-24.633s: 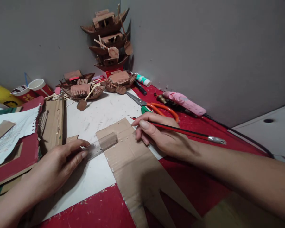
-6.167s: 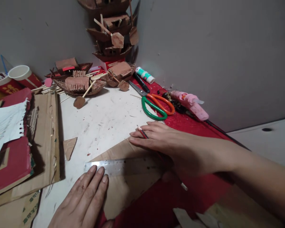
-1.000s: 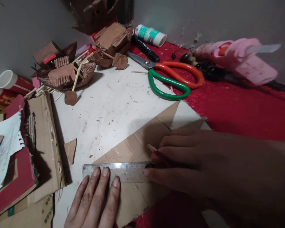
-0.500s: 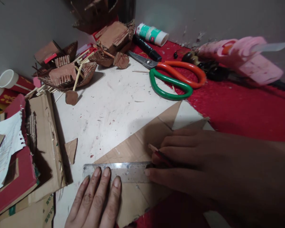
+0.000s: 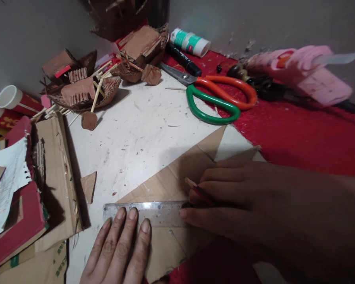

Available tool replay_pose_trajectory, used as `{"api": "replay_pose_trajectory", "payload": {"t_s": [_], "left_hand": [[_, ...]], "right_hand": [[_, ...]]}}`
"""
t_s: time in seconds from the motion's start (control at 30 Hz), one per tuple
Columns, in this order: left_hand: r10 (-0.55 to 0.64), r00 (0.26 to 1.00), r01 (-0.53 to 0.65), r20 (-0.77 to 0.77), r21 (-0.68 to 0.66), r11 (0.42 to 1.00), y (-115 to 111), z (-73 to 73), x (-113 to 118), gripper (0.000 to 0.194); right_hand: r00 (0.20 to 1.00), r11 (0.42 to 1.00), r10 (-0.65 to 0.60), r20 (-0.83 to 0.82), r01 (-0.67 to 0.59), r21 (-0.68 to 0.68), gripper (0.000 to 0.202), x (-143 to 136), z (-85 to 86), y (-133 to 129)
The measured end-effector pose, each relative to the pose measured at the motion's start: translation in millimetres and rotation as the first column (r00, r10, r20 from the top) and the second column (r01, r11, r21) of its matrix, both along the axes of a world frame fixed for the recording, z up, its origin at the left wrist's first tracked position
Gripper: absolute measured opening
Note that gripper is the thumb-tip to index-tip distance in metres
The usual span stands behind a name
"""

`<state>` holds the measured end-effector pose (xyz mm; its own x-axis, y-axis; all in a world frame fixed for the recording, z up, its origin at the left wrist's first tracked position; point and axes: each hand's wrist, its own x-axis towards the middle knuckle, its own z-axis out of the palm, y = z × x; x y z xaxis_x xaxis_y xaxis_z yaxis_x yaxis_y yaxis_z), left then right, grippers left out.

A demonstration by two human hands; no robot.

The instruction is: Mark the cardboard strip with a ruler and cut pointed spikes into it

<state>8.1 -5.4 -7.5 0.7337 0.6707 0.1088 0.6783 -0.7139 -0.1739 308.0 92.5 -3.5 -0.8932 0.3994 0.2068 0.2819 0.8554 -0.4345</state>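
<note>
A clear plastic ruler lies across a flat piece of brown cardboard. My left hand rests on the ruler's left end, its fingers stretched and slightly spread, pressing from above. At the other end, my right hand is closed around a red pencil, whose pale wooden end sticks out past the fingers. The right thumb touches the ruler's right part. Most of the pencil is hidden by the hand and its shadow. Faint lines show on the cardboard below the ruler.
Scissors with orange and green handles lie beyond the cardboard, near a black marker and a white-green tube. A pink glue gun is at right. Cardboard model boats, paper cups and stacked cardboard occupy the left.
</note>
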Motion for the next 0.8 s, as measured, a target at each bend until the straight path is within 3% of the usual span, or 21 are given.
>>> {"api": "replay_pose_trajectory", "payload": {"t_s": [0.3,0.57,0.8], "left_hand": [[-0.025,0.999,0.024,-0.026,-0.014,1.000,-1,3.0,-4,0.077],[-0.014,0.998,0.013,-0.053,-0.017,1.000,0,3.2,-5,0.078],[-0.032,0.997,0.030,-0.065,-0.021,0.999,-1,4.1,-6,0.080]], "right_hand": [[0.997,0.996,-0.073,-0.038,0.075,0.042,0.032,-4,-7.6,-4],[0.999,0.998,-0.035,-0.007,0.036,0.055,0.042,-3,-10.8,-3],[0.999,0.999,-0.042,-0.023,0.042,0.018,0.037,-4,-10.1,-4]]}}
